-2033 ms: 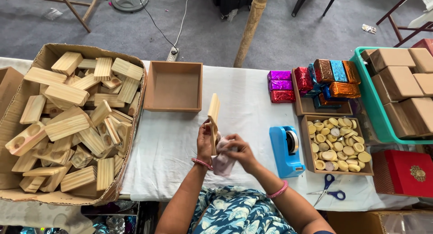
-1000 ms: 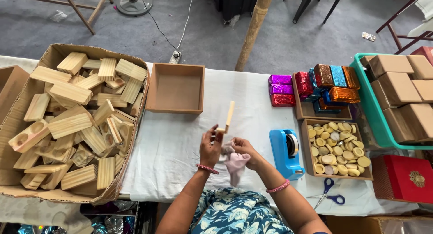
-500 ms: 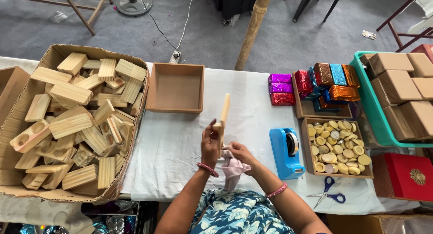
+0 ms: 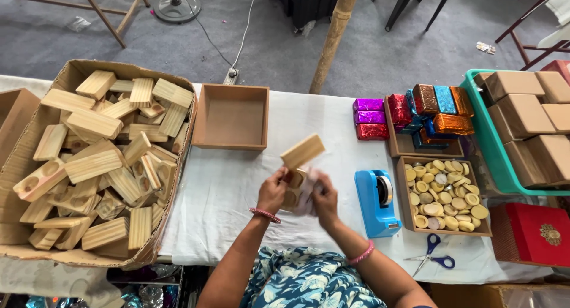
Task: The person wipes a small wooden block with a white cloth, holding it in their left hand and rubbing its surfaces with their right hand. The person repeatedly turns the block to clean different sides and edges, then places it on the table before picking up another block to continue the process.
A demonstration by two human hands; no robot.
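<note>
1. I see the worktop (image 4: 237, 183) covered with a white cloth; its far edge runs along the grey floor, and its near edge is just before the body. The bare part between the big carton and the tape dispenser is the open room, and both hands work above it.
2. The left hand (image 4: 273, 191) is raised over the cloth, and its fingers are closed on the wooden block (image 4: 300, 159). The block stands tilted, with its flat top end pointing up and to the right.
3. The right hand (image 4: 323, 195) is just beside the left one, and its fingers press a pale cloth (image 4: 306, 192) against the lower part of the block. Both wrists wear a pink bangle.
4. On the left, a big carton (image 4: 71, 76) is full of more wooden blocks, piled without order.
5. An empty brown tray (image 4: 233, 117) lies beyond the hands.
6. On the right stands a blue tape dispenser (image 4: 375, 204). Next to it, a small box (image 4: 442, 195) holds round pale discs, and scissors (image 4: 430, 257) lie near the front edge.
</note>
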